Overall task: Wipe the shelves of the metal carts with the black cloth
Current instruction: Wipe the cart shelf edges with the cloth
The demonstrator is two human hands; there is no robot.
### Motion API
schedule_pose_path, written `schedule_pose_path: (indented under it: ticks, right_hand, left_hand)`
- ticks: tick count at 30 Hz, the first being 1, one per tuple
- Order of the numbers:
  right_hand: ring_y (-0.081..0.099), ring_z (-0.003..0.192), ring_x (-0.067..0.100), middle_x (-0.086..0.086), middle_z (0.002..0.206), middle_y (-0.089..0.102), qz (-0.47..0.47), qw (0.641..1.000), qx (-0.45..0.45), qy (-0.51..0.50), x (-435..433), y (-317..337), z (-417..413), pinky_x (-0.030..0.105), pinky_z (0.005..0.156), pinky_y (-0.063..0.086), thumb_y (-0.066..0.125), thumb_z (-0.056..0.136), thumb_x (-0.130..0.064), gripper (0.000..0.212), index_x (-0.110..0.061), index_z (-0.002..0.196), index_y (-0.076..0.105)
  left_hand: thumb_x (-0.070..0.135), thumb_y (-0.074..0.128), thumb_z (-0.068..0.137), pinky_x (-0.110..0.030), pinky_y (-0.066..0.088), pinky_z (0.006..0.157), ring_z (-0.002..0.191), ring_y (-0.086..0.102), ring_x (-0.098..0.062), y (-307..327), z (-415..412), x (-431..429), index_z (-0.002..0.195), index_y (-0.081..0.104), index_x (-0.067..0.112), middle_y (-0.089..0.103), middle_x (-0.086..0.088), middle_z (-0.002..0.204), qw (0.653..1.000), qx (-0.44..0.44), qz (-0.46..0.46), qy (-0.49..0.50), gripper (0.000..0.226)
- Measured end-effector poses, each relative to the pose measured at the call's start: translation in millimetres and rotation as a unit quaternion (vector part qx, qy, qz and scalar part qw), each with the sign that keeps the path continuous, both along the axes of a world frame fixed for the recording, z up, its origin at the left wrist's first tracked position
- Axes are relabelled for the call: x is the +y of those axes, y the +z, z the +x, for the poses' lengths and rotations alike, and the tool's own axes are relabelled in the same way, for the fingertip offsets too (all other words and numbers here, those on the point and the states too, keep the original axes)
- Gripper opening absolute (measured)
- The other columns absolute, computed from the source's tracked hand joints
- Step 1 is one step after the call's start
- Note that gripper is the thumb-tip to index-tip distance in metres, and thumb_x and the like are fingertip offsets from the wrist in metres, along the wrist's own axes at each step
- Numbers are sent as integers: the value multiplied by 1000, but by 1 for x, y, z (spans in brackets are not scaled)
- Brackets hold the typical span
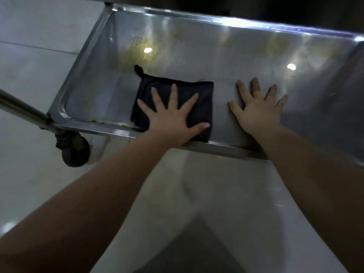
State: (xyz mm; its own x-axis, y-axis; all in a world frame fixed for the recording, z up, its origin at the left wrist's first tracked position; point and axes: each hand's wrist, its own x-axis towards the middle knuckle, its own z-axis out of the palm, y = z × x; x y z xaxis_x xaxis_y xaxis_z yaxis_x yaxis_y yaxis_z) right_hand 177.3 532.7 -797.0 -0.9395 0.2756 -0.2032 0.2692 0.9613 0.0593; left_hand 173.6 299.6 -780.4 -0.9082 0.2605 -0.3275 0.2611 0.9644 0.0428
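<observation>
Head camera: where does the black cloth (pixel 203 90) lie?

– Folded into a rough square, flat on the metal cart shelf (pixel 197 56), near its front rim and left of the middle. A small hanging loop (pixel 138 69) sticks out from the cloth's far left corner.

– And the left hand (pixel 173 117)?

– Palm down on the cloth with fingers straight and spread wide. It presses the cloth against the steel without curling round it. The thumb lies near the cloth's right edge.

– The right hand (pixel 258 113)?

– Also flat and spread, on the bare shelf just right of the cloth and not touching it. The two hands are apart, side by side, and both forearms reach in over the front rim.

– How does the shelf look?

– It is a shallow steel tray with raised edges. Yellowish stains (pixel 136 50) smear the far left part, beyond the cloth. A few yellow crumbs (pixel 96 121) sit in the near left corner by the rim. Two bright spots of light (pixel 147 49) reflect off the steel.

– Anything round the cart?

– A caster wheel (pixel 75 149) shows under the near left corner. A round metal tube (pixel 23 108) runs from that corner off the left edge. Pale floor tiles (pixel 29 66) lie to the left and below the arms.
</observation>
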Motion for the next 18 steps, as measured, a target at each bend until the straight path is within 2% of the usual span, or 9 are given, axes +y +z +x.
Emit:
schedule_pose_path:
  ticks: [3, 5, 8, 12, 18]
  right_hand:
    - [-8, 147, 46, -3, 165, -9, -30, 999, -14, -2, -13, 5, 6, 69, 113, -3, 12, 96, -66, 64, -44, 153, -5]
    - [-9, 148, 43, -5, 165, -10, -46, 998, -16, 35, -34, 5, 15, 68, 113, -3, 16, 101, -55, 59, -40, 154, -4]
    - [-9, 150, 32, -8, 165, -7, -66, 995, 21, 75, -54, 1, 28, 66, 114, -6, 18, 104, -41, 56, -31, 157, -2]
    - [-11, 150, 30, -10, 165, -5, -70, 994, 25, 74, -50, 0, 28, 66, 113, -11, 16, 101, -58, 60, -39, 155, -1]
    - [-13, 149, 35, -8, 165, -10, -45, 995, 9, 90, -51, 1, 28, 68, 112, -10, 12, 88, -76, 73, -46, 153, -6]
  left_hand:
    - [91, 8, 74, -79, -12, 102, 142, -28, -47, -5, 4, 23, 151, -14, 48, -25, -9, 161, 999, 25, 1, -26, 91]
    - [89, 2, 74, -76, -11, 105, 144, -27, -43, -9, 4, 19, 154, -11, 43, -23, -12, 162, 997, 62, 7, -39, 93]
    - [91, 2, 72, -76, -11, 105, 146, -25, -39, -12, 6, 13, 153, -11, 45, -23, -4, 162, 997, 63, 23, -41, 93]
    - [97, 7, 67, -77, -12, 104, 147, -25, -33, -6, -3, -9, 148, -14, 56, -25, 8, 161, 999, 29, 11, -29, 93]
    - [98, 15, 62, -74, -8, 109, 149, -20, -29, 4, -17, -122, 147, -9, 59, -21, 13, 162, 997, 8, 5, 72, 96]
